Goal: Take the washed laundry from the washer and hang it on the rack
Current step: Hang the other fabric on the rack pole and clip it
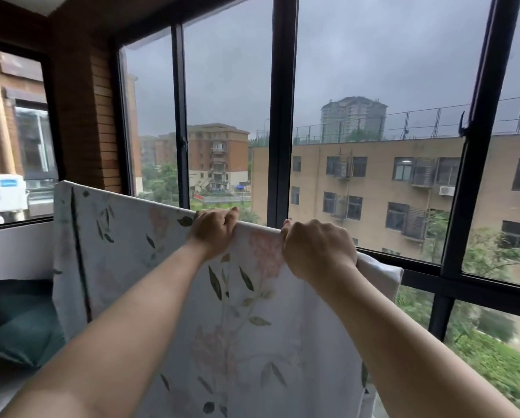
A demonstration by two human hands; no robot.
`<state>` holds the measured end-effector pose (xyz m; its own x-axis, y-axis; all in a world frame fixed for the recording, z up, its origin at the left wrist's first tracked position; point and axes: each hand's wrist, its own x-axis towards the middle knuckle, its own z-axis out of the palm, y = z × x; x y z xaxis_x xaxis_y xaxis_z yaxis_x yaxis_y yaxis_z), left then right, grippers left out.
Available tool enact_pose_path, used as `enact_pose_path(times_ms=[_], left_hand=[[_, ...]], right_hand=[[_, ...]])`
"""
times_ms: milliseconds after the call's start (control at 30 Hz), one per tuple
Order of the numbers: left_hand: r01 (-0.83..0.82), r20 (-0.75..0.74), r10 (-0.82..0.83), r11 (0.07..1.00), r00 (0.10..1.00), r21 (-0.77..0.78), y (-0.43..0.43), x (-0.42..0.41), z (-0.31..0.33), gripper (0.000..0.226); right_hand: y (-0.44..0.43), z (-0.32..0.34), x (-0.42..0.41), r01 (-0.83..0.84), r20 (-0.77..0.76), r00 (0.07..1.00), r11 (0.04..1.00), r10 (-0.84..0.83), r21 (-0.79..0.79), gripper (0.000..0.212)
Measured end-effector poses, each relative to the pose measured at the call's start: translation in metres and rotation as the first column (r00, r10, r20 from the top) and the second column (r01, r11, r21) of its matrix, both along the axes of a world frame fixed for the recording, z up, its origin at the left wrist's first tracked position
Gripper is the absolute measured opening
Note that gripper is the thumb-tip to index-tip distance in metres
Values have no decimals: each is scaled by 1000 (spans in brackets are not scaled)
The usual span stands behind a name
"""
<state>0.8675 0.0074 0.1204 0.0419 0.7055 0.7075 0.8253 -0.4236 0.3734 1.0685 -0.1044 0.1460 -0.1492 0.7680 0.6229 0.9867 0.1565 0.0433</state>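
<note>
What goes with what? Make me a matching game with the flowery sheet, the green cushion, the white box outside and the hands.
1 flowery sheet
2 green cushion
3 white air-conditioner unit
4 left hand and right hand

A outside the left window
B gripping the sheet's top edge
C low on the left, indoors
D hanging before the big window

Pairs: 1-D, 2-C, 3-A, 4-B

Black-framed window (281, 116); teal cushion (17, 321), perhaps; outdoor air-conditioner (2, 194).

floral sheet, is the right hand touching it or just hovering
Touching. The head view shows the right hand gripping the floral sheet, fingers curled over its top edge.
</note>
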Motion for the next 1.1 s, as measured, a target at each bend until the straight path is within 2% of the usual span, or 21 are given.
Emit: enact_pose_path(times_ms=[233, 367, 467, 567, 633, 700, 800, 933, 1100], left_hand=[[-36, 68, 29, 994, 997, 105, 21, -32, -5, 42], [-9, 42, 4, 993, 999, 119, 20, -38, -10, 48], [68, -29, -66, 995, 997, 70, 18, -43, -10, 41], [209, -115, -211, 977, 971, -29, 20, -62, -9, 38], [304, -155, -312, 950, 937, -69, 29, -96, -8, 35], [331, -208, -337, 941, 918, -63, 35, -132, -6, 39], [286, -291, -298, 954, 909, -86, 44, -189, -5, 46], [140, -365, -199, 973, 909, -183, 62, -270, -9, 52], [12, -270, -86, 965, 959, -263, 93, -367, -24, 51]], right_hand=[[-3, 0, 1, 78, -7, 997, 997, -78, -9, 39], [-2, 1, -12, 220, -6, 975, 975, -220, -10, 46], [8, -2, -46, 290, -10, 957, 957, -290, 0, 43], [26, -6, -98, 303, -34, 952, 953, -303, -4, 47], [42, -9, -137, 319, -31, 947, 948, -319, 7, 49], [57, -10, -161, 353, -5, 936, 936, -353, -3, 54], [73, -10, -193, 404, 24, 915, 913, -403, -63, 55], [99, -11, -239, 414, 30, 910, 906, -413, -83, 43], [150, -15, -304, 366, 23, 931, 927, -365, -85, 35]])
